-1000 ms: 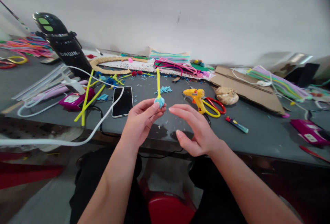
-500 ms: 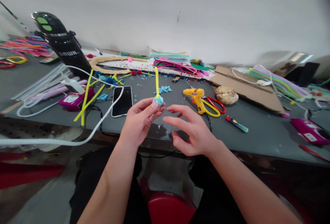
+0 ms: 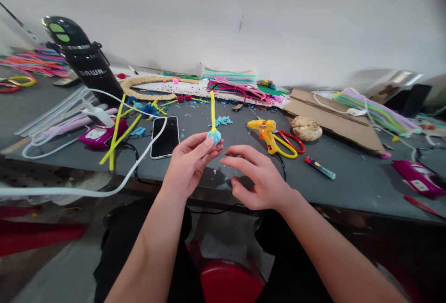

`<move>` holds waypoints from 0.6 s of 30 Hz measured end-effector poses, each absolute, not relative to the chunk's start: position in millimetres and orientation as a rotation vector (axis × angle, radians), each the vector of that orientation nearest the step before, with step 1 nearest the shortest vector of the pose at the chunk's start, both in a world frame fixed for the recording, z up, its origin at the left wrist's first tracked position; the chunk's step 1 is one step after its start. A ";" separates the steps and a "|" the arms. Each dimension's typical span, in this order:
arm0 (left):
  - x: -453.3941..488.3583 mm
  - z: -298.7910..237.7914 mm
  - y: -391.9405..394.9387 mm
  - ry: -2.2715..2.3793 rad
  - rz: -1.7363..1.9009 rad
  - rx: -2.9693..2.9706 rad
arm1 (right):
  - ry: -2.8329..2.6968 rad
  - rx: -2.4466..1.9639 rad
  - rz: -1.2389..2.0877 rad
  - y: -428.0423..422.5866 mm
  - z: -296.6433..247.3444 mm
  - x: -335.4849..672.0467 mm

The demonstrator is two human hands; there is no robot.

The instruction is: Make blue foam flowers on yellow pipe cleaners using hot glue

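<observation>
Between thumb and fingers, my left hand point(image 3: 190, 161) pinches a small light-blue flower head point(image 3: 213, 136). A yellow fuzzy pipe-cleaner stem point(image 3: 213, 110) stands nearly upright from it. My right hand point(image 3: 259, 177) hovers just to the right, fingers apart and curved, touching nothing. Behind the flower a cluster of light-blue pieces point(image 3: 223, 121) lies on the grey table point(image 3: 348, 154). A yellow hot glue gun point(image 3: 264, 132) rests beyond my right hand, with red-and-yellow-handled scissors point(image 3: 291, 145) partly behind it. Left of my left hand lies a phone point(image 3: 165, 138), screen dark.
A black bottle point(image 3: 87, 61) stands at the back left. A white cable point(image 3: 139, 163) loops across the left side, near crossed yellow pipe cleaners point(image 3: 114, 135). Flat cardboard point(image 3: 334, 115), a lighter point(image 3: 319, 168) and a magenta box point(image 3: 418, 177) are on the right.
My right hand has shifted very slightly, its fingers lowering a little. My left hand keeps the blue flower in nearly the same place.
</observation>
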State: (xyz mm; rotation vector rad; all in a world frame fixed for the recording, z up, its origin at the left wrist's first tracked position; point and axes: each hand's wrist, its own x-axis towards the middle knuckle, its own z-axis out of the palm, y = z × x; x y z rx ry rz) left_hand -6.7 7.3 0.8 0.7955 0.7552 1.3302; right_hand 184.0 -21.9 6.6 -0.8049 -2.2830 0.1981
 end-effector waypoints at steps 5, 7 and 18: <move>-6.7 0.0 7.4 0.771 1.340 0.792 | -2.264 -0.849 0.233 -23.7 6.4 183.7; -7.4 -0.7 8.2 0.768 1.360 0.794 | -2.228 -0.982 0.245 -19.9 4.3 185.4; -13.8 0.6 13.1 0.807 1.511 0.696 | -2.342 -1.566 0.154 76.5 -8.5 153.7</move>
